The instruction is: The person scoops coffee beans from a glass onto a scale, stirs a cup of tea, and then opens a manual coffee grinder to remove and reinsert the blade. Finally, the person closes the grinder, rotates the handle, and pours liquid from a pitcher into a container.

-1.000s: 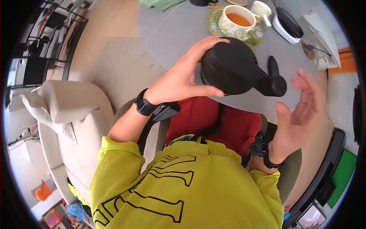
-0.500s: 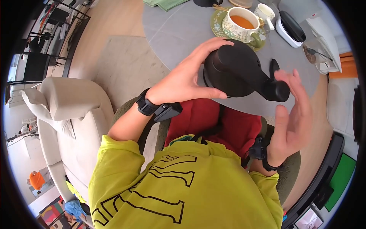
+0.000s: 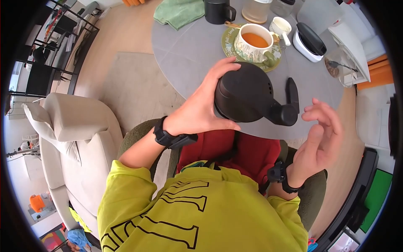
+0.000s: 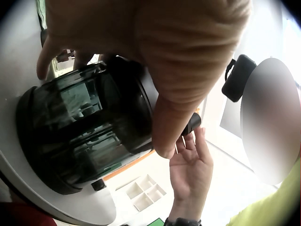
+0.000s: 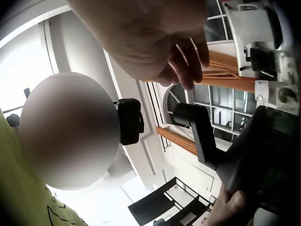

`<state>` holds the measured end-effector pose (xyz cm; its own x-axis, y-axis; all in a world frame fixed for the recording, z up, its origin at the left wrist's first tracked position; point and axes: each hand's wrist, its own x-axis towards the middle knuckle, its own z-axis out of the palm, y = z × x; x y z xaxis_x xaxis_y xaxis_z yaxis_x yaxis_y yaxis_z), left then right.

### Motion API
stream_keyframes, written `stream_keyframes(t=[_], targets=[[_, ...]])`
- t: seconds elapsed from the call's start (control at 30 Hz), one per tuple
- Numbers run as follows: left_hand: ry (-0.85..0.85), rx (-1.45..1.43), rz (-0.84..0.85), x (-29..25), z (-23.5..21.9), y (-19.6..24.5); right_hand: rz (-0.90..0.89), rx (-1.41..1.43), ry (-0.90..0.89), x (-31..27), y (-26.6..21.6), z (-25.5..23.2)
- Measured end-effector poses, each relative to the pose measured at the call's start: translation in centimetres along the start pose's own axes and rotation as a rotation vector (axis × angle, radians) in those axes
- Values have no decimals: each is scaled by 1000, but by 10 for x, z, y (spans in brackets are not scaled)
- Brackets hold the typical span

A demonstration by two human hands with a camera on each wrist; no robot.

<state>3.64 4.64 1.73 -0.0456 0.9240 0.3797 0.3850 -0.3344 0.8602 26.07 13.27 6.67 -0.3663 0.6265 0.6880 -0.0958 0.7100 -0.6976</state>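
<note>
A black hand-crank canister (image 3: pixel 245 92) with a see-through dark body (image 4: pixel 84 122) stands at the table's near edge. Its lid carries a crank arm ending in a round knob (image 3: pixel 289 114), pointing right. My left hand (image 3: pixel 197 105) grips the lid's left side, thumb in front and fingers behind. To the right of the knob, my right hand (image 3: pixel 319 143) is raised with loosely bent fingers, holding nothing. In the right wrist view the right hand (image 5: pixel 155 42) is apart from the crank arm (image 5: pixel 202 134). A narrow black piece (image 3: pixel 291 95) shows just behind the knob.
Behind the canister, a cup of tea (image 3: pixel 256 44) sits on a green plate (image 3: pixel 228 44). A small white jug (image 3: pixel 280 26), a white-and-black box (image 3: pixel 310 42), a black mug (image 3: pixel 218 11) and a green cloth (image 3: pixel 178 13) are further back. A beige sofa (image 3: pixel 79 138) stands left.
My right hand came close to the knob half a second ago and is now further right of it. The left hand keeps its hold. The head view has shifted, showing more of the table's back.
</note>
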Motion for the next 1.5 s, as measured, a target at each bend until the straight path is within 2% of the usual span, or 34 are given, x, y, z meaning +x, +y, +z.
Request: stream_keyframes(t=[0.03,0.1,0.17,0.23,0.3,0.4,0.5,0.57,0.67,0.8,0.83,0.87,1.07,1.37,1.5], targets=[[28,-18,-7,0,2,-1,59,8,41,0,0,1],[40,-21,-27,-1,2,3,68,-20,43,-5,5,3],[21,29,-117,-2,0,8,158,-54,39,-12,12,5],[29,71,-107,-1,-1,10,162,-38,35,-17,22,6],[36,114,-96,-2,-2,10,265,-29,21,-22,30,8],[79,46,-91,-2,-8,8,308,-41,9,-34,44,12],[211,87,-124,-2,-33,17,350,-72,-21,-47,56,13],[362,-17,-143,4,-49,20,455,-29,-119,-55,64,15],[461,148,-88,17,-81,13,405,-75,-131,-59,73,21],[526,145,-83,40,-105,-2,326,-153,-140,-57,74,24],[540,167,-129,43,-109,-6,325,-155,-133,-57,74,23],[556,189,-176,47,-110,-10,306,-159,-135,-57,74,22],[534,203,-169,61,-108,-43,282,-161,-138,-58,73,19],[531,232,-174,62,-111,-68,283,-162,-144,-60,74,18],[518,243,-195,66,-110,-66,285,-164,-149,-59,72,18]])
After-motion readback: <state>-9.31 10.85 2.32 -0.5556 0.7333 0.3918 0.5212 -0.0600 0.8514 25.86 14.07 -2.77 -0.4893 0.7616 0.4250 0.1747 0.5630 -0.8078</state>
